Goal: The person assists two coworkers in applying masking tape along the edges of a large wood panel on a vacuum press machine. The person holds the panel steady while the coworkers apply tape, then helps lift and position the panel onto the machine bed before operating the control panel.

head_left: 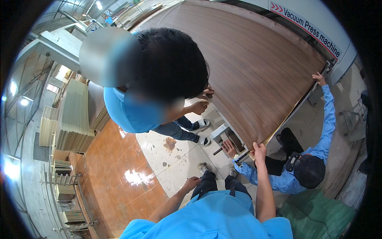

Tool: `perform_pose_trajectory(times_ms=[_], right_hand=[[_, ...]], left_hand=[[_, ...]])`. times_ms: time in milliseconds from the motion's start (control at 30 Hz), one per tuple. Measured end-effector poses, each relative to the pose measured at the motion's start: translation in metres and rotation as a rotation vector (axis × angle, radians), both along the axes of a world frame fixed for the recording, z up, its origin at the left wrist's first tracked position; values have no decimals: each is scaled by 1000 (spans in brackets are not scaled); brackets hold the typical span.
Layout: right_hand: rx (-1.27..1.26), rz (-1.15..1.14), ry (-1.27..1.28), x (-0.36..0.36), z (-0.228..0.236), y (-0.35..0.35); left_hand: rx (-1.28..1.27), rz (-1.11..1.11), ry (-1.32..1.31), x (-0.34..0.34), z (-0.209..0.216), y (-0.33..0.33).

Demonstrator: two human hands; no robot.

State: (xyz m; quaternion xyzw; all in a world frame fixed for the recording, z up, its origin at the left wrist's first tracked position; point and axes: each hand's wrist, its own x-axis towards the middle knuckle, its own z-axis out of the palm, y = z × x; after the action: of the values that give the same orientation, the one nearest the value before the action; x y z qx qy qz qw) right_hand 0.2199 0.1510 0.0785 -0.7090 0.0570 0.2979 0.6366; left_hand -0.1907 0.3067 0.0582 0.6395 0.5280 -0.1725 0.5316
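Observation:
A wide brown wood-grain sheet (pixel 254 71) covers the bed of a large press. My right hand (pixel 259 151) is closed on the sheet's near corner, with thumb and fingers at its edge. Low by my left leg hangs my left hand (pixel 191 184), its fingers loosely bent and nothing visible in them. A person in a blue shirt (pixel 131 109) leans in at the left, both hands (pixel 205 101) at the sheet's left edge. Another person in a dark cap (pixel 306 170) crouches at the right, one hand (pixel 319 79) on the far right corner, the other (pixel 229 149) by the frame below my right hand.
The grey press housing (pixel 346 55) rises at the far right. Tall stacks of boards (pixel 73 115) stand at the left beside a rack (pixel 79 199). The floor changes from orange tiles (pixel 119 175) to pale ones. Green netting (pixel 318 215) lies at the lower right.

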Motion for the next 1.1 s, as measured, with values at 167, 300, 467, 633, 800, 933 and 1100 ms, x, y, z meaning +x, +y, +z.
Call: perform_pose_trajectory(times_ms=[167, 300, 467, 633, 800, 933, 1100], right_hand=[[41, 25, -22, -1, 0, -1], [31, 31, -4, -1, 4, -1], [27, 48, -19, -1, 9, 0], [28, 45, -21, 0, 8, 0], [-18, 40, -7, 0, 7, 0], [22, 41, -18, -1, 5, 0], [1, 12, 3, -1, 3, -1]], left_hand=[[31, -2, -25, -2, -7, -2], [-5, 20, -7, -5, -13, -4], [12, 1, 2, -7, -10, -6], [-5, 56, -36, -11, -15, -9], [-35, 52, -15, -10, -24, -9], [-31, 41, -42, -8, -22, -10], [-55, 56, -67, -7, -16, -11]])
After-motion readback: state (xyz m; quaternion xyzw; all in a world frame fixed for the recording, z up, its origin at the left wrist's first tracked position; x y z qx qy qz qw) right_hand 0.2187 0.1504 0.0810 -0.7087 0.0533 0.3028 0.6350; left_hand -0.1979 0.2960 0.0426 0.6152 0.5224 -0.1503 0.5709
